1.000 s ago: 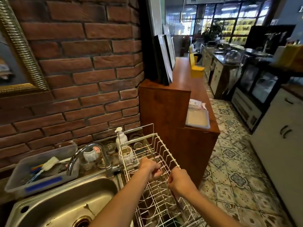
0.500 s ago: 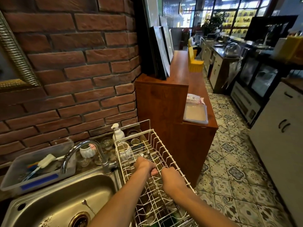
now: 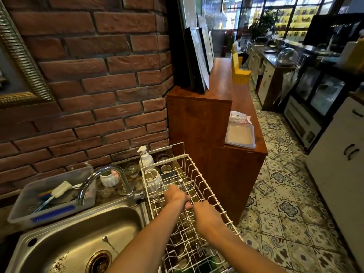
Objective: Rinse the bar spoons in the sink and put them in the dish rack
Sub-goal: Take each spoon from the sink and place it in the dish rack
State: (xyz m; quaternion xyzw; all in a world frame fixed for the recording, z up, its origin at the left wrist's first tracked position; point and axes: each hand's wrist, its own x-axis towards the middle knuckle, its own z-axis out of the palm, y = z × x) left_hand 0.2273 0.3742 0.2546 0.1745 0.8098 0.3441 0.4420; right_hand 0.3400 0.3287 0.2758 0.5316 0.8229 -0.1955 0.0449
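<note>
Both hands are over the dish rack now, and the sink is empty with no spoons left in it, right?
Not quite. In the head view both hands, left hand and right hand, are over the dish rack, but the sink is not empty: one bar spoon lies in the basin near the drain.

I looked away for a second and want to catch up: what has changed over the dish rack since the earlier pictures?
Little. Both hands slid a bit toward the near end of the rack and closer together; the left hand and right hand still hold the bar spoons over the wires. Nothing was let go. One spoon still lies in the sink; faucet, soap bottle and brush tub stayed put.
</note>
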